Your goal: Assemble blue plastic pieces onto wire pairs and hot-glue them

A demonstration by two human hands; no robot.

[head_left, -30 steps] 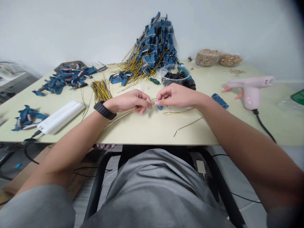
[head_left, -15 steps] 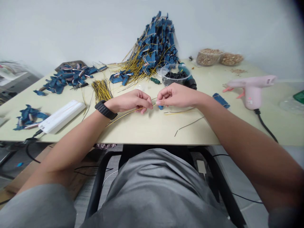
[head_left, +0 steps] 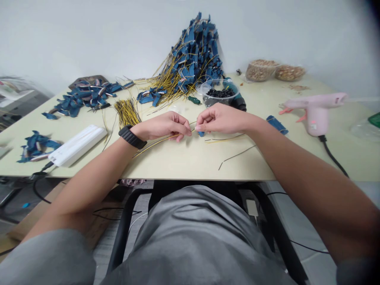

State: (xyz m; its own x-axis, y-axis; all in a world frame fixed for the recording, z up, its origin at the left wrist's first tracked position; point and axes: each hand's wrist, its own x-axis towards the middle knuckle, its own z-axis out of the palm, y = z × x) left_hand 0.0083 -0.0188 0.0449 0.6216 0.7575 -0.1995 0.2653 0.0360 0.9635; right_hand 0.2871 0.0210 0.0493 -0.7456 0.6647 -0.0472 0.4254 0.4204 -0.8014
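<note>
My left hand [head_left: 170, 126], with a black band at the wrist, is closed in a pinch on thin yellow and black wires [head_left: 152, 145] that trail back under the wrist. Close to its right, my right hand [head_left: 214, 118] pinches a small blue piece [head_left: 201, 133], mostly covered by the fingers. Wire strands bridge the short gap between both sets of fingertips. Below the right forearm lie loose wires [head_left: 237, 154] on the table, and a flat blue piece [head_left: 277, 124] rests just beyond that forearm.
A tall heap of blue wired pieces [head_left: 197, 51] leans on the wall. In front stand a tub of black parts [head_left: 221, 94] and a yellow wire bundle [head_left: 127, 112]. A pink glue gun [head_left: 316, 114] is at right, a white power strip [head_left: 77, 145] at left, near blue piles [head_left: 86, 95].
Both hands keep almost the same pose and place. The view has shifted very slightly; nothing has been let go or taken up.
</note>
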